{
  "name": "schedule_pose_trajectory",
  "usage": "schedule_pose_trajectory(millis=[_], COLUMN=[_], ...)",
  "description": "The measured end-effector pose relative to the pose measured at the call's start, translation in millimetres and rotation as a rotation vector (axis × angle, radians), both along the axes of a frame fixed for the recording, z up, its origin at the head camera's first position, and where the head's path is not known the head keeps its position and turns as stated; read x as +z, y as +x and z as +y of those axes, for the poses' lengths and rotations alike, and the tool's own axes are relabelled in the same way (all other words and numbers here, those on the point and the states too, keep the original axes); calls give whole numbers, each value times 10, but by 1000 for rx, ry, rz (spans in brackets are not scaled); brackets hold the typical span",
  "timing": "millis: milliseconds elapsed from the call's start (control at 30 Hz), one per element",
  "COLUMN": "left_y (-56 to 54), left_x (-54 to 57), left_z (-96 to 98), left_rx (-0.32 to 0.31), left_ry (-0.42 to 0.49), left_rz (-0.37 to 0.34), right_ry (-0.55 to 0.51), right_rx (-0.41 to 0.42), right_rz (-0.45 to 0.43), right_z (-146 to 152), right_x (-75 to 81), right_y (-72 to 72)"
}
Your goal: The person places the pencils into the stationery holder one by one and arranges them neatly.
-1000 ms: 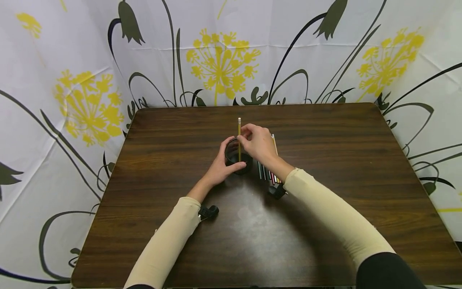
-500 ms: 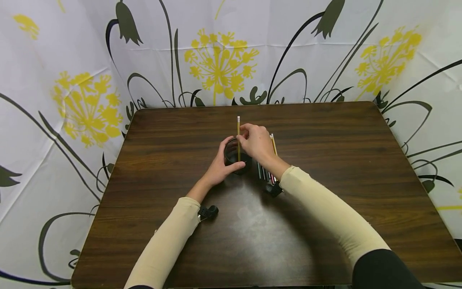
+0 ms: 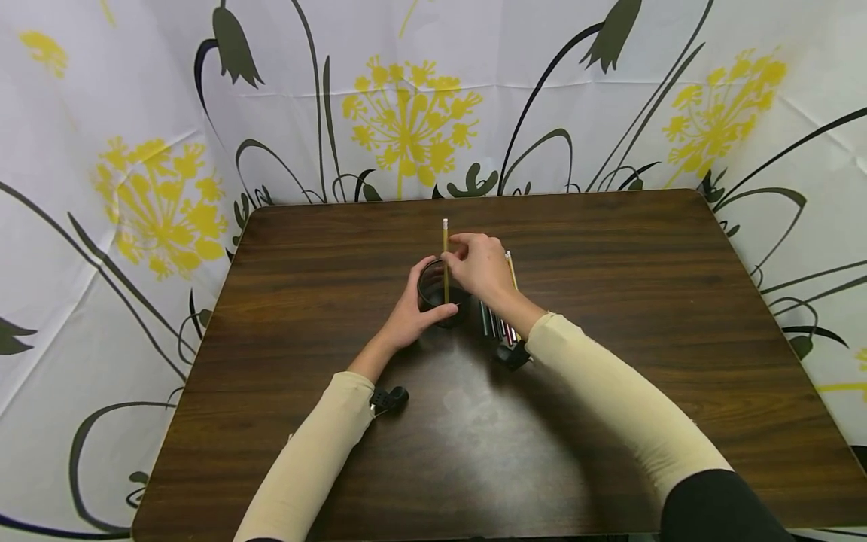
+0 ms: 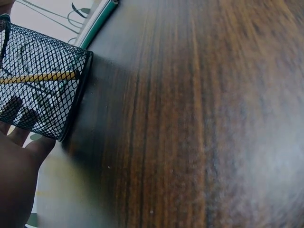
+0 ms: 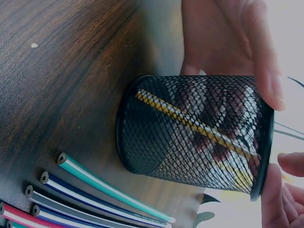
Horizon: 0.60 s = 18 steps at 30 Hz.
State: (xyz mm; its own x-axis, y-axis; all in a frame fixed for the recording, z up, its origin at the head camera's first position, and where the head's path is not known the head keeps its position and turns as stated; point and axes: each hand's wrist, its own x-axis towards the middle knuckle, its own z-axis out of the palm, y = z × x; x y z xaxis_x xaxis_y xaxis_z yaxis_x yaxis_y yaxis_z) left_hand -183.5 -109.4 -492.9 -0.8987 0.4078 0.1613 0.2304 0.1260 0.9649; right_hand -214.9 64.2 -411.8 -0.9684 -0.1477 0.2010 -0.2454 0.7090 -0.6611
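Note:
A black mesh pencil cup (image 3: 427, 292) stands upright on the table, with my left hand (image 3: 409, 318) gripping it from the left, fingers round the far side and thumb at the near side. My right hand (image 3: 482, 265) pinches a yellow pencil (image 3: 445, 245) with thumb and fingertips above the rim. The pencil is upright in the head view, its white eraser end on top. Through the mesh wall (image 5: 142, 137) in the right wrist view, its lower part slants inside the cup, the lower end near the base. The left wrist view also shows the pencil (image 4: 42, 77) through the mesh.
Several loose pencils (image 3: 489, 322) lie beside the cup, partly under my right hand and wrist. Teal (image 5: 109, 187), blue, black and red ones show in the right wrist view. A dark wood table (image 3: 609, 301) meets a flowered cloth (image 3: 528, 45) behind.
Both hands, the cup and the pencil stay almost in the same places. The head view has drifted slightly, so the scene sits a little further left.

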Motion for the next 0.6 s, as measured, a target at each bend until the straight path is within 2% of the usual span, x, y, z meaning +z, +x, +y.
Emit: schedule_pose_trajectory(millis=[167, 300, 400, 467, 600], left_y=[7, 14, 38, 71, 132], left_x=[4, 19, 71, 146, 296], left_z=[2, 17, 28, 30, 34], left_rx=[7, 7, 4, -7, -22], left_ry=[4, 2, 8, 18, 29], left_rz=[-5, -1, 3, -2, -15], right_ry=[-153, -219, -173, -101, -2], right_rx=[9, -52, -128, -174, -178], right_rz=[-24, -54, -117, -176, -321], right_z=[167, 420, 628, 754, 944], right_x=[69, 63, -27, -120, -329], right_y=[-9, -88, -163, -202, -238])
